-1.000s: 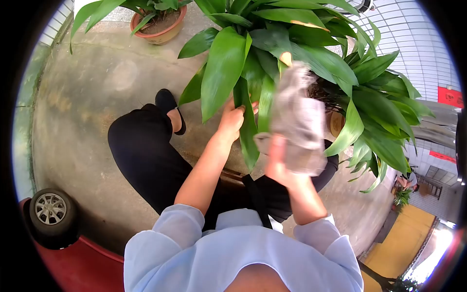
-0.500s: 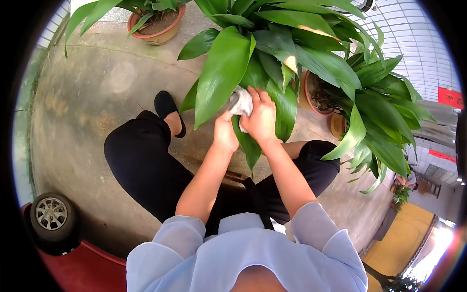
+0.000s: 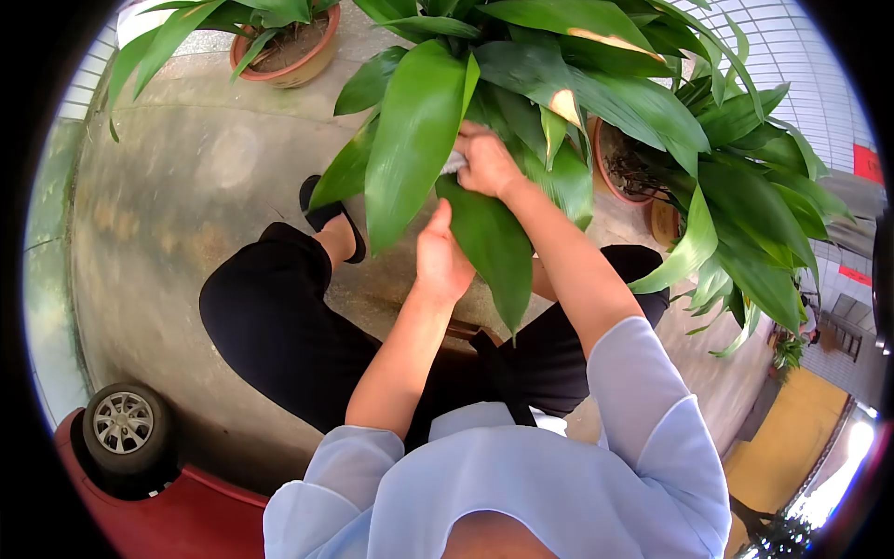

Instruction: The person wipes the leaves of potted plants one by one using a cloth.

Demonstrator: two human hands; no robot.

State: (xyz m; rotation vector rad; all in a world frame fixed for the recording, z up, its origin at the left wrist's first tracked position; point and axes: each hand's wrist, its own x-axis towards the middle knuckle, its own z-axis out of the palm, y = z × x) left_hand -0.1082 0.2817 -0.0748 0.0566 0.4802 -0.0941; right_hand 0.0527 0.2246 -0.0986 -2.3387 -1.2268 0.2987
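Grey cloth (image 3: 453,163) under right fingers (image 3: 477,143)

No legible text or labels

Two hands: one left hand (image 3: 442,264), one right hand (image 3: 488,162). One cloth (image 3: 454,163). Three pots (image 3: 309,69) nearby, and perhaps a fourth far back, where the view is small and blurred. One shoe (image 3: 322,216), one car (image 3: 223,522), one wheel (image 3: 124,423), two red signs (image 3: 868,164).
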